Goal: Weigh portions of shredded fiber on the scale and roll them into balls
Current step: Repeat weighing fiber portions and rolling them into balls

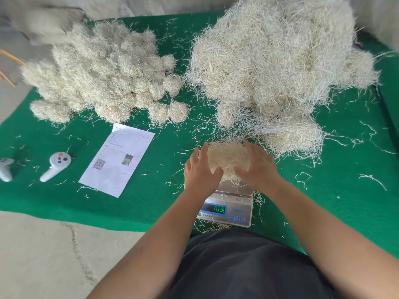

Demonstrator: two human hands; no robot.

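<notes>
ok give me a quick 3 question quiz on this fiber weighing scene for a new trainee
1. True or false: the finished fiber balls lie left of the loose fiber heap.
2. Where is the fiber portion now? A) on the paper sheet B) over the scale, between the left hand and right hand C) on the bare floor
3. Fill in: the scale stands on a ____ mat.

Key: 1 true; 2 B; 3 green
</notes>
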